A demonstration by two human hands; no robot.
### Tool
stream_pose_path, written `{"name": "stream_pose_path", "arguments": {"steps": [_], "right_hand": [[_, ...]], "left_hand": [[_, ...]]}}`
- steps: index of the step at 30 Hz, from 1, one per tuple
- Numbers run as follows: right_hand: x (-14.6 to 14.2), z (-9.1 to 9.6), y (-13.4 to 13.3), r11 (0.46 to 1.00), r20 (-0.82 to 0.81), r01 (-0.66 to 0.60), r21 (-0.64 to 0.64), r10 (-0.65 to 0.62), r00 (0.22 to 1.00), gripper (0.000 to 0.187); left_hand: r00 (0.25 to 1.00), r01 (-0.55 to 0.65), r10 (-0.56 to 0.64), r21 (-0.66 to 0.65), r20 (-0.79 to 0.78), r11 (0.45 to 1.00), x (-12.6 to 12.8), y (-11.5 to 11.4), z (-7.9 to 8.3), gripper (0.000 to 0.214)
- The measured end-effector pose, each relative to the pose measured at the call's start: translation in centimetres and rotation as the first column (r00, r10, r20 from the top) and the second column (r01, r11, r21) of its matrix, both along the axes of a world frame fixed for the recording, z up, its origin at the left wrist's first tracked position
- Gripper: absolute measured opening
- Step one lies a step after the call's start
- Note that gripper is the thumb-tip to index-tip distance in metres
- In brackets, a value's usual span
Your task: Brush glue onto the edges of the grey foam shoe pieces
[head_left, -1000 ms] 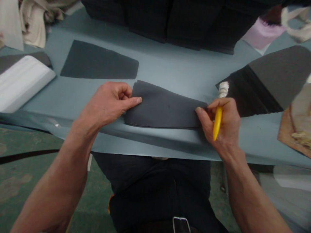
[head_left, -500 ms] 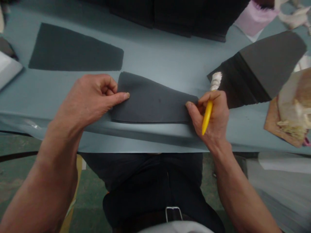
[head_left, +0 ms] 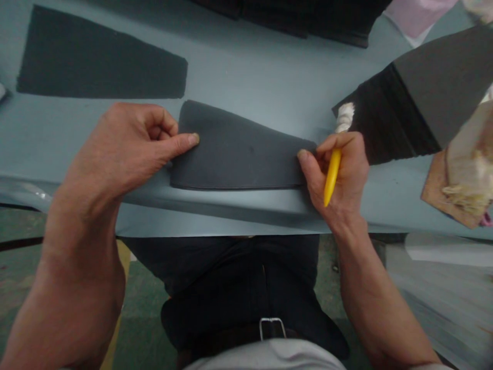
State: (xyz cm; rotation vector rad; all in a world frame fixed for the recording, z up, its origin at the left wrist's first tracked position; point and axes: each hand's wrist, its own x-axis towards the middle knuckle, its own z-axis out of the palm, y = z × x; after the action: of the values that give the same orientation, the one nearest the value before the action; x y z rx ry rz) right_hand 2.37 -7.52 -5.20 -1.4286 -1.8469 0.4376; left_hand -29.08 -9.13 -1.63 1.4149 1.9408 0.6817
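Two bare hands hold one dark grey tapered piece of soft sheet material, which lies flat near the front edge of the pale blue desk, straight before the person. The left hand lays its thumb on the wide end, fingers curled shut beside it; whether they reach under the piece cannot be told. The right hand presses its thumb on the narrow end while its fingers close round a yellow-handled brush with a white tuft. A line along the near edge suggests two layers, and uneven thumb pressure could slide them out of register. The tuft points towards the stack of black cut pieces and might smear it. So close to the edge, the piece could slip off.
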Motion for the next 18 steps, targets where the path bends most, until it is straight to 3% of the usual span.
{"name": "stream_pose_path", "arguments": {"steps": [13, 18], "right_hand": [[0.18, -0.12, -0.23, 0.997, -0.002, 0.026, -0.066, -0.026, 1.000, 0.031], [0.11, 0.06, -0.23, 0.999, 0.008, 0.024, -0.030, -0.023, 1.000, 0.029]], "left_hand": [[1.000, -0.007, 0.007, 0.050, -0.001, 0.999, 0.04, -0.26, -0.02, 0.033], [1.000, 0.012, -0.011, 0.048, -0.020, 0.999, 0.17, -0.40, 0.08, 0.031]]}}
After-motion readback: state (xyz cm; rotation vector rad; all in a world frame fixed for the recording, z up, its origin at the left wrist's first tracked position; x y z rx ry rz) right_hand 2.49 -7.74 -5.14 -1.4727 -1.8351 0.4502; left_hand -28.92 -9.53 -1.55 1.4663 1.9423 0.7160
